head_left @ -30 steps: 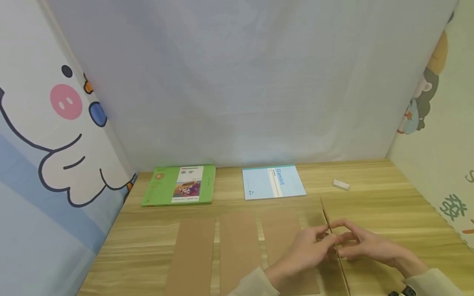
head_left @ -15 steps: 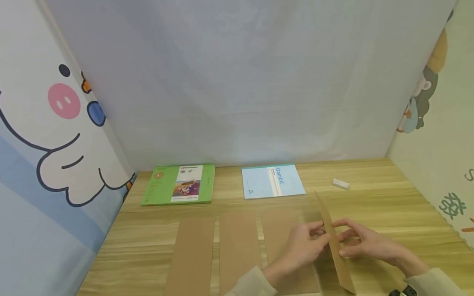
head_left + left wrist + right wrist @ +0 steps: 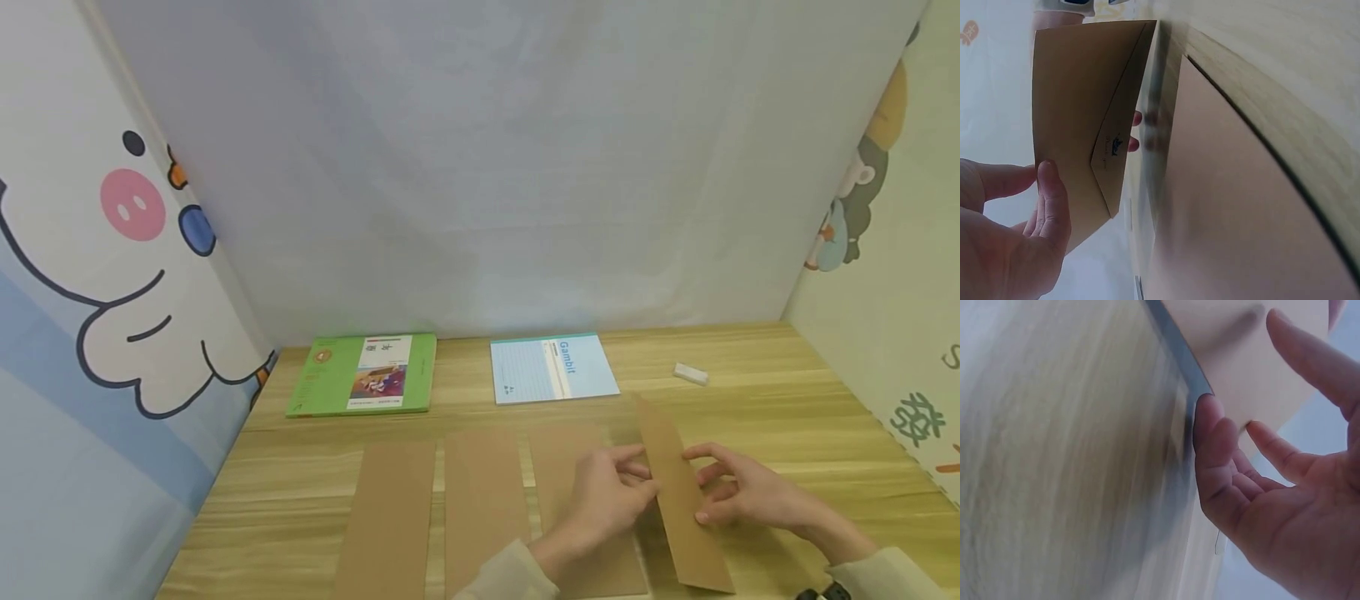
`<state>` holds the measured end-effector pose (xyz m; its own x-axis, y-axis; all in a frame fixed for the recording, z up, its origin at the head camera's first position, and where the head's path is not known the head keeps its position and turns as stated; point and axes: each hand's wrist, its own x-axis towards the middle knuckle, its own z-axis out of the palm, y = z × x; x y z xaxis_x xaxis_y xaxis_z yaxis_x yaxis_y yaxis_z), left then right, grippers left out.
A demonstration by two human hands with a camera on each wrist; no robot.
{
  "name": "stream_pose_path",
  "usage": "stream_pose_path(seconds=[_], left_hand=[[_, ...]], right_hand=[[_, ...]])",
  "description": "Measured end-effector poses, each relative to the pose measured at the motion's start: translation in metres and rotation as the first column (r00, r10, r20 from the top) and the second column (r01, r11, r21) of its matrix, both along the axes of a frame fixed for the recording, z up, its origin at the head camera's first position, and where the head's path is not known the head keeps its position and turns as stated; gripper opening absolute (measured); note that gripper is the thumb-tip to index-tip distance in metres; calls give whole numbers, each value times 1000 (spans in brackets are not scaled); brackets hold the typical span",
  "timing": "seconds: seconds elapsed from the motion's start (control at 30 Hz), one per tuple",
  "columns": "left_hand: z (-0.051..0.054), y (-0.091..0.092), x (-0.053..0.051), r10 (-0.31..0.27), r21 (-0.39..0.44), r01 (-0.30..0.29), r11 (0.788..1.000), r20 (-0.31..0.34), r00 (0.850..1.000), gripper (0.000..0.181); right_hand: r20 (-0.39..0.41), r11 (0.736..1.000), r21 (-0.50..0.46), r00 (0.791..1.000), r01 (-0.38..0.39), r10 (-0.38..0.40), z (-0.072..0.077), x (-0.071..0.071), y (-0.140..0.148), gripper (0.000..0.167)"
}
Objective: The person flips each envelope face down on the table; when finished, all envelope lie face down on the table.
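Observation:
A brown paper envelope (image 3: 678, 492) stands tilted above the table, between my two hands. Its pointed flap and a small dark print face the left wrist camera; the plain side shows in the right wrist view. My left hand (image 3: 611, 496) pinches the envelope's upper edge between thumb and fingers, plainest in the left wrist view (image 3: 1016, 237). My right hand (image 3: 750, 492) is on the plain side, its fingers loosely bent and spread. Some of its fingertips touch the envelope near the lower edge (image 3: 1210, 415); whether its thumb touches is hard to tell.
Three brown flat pieces lie side by side on the wooden table, left (image 3: 390, 517), middle (image 3: 486, 500) and right (image 3: 558, 467), the last partly under my left arm. Behind them are a green book (image 3: 318, 383), a light blue notebook (image 3: 521, 367) and a white eraser (image 3: 691, 374).
The envelope has turned from edge-on to tilted, so its plain face now shows to the head camera. My left hand has shifted slightly left; the right hand has moved slightly right.

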<state>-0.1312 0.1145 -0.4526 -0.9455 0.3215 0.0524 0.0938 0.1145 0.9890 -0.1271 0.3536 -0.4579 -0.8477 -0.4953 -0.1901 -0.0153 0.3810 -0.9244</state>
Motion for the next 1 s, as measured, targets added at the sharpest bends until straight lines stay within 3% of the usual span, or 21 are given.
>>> stream_pose_path(seconds=[0.37, 0.63, 0.77, 0.93, 1.0], left_hand=[[-4, -3, -3, 0, -151, -9, 989, -58, 998, 44], [-6, -5, -4, -41, -314, 10, 949, -90, 995, 51], [-8, -5, -3, -70, -380, 40, 924, -67, 995, 53], [-11, -3, -5, -86, -451, 61, 890, -35, 996, 7], [-11, -2, -6, -96, -483, 70, 873, -29, 995, 6]], right_hand=[[-15, 999, 47, 1000, 16, -15, 0, -2, 2, 78], [-45, 995, 100, 999, 20, -16, 1, -2, 4, 79], [-66, 989, 143, 998, 24, -15, 1, -2, 3, 78], [-76, 985, 168, 997, 40, -28, 2, -1, 3, 78], [-79, 984, 172, 996, 46, -33, 2, -1, 3, 78]])
